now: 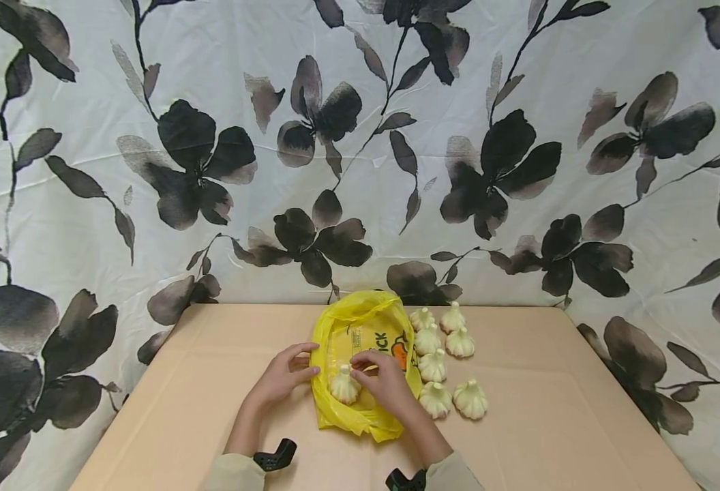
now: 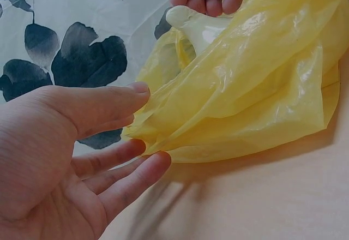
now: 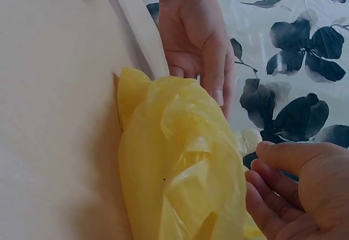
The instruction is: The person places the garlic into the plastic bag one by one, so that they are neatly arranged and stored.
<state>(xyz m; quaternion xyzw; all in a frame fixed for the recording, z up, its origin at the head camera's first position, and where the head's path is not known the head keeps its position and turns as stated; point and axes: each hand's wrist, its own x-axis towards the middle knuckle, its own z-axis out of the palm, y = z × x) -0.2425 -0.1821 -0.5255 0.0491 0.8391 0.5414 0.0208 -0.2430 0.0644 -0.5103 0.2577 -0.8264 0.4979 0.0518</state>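
A yellow plastic bag (image 1: 366,426) lies on the table with its mouth spread wide, print showing inside. One garlic bulb (image 1: 344,387) sits within the mouth, stem up; in the left wrist view the pale bulb (image 2: 203,30) shows above the bag's rim. My left hand (image 1: 280,374) is at the bag's left edge, thumb and fingers apart, fingertips touching the plastic. My right hand (image 1: 384,382) reaches over the bag's right side, its bent fingers right beside the bulb's stem. In the right wrist view, its thumb and fingertips stand slightly apart, with the bulb (image 3: 250,140) partly hidden behind.
Several garlic bulbs (image 1: 431,366) stand in two rough columns just right of the bag. The tan tabletop (image 1: 556,409) ends at the back against a white cloth (image 1: 348,184) with dark flowers. Black wrist cameras (image 1: 276,455) sit at both sleeves.
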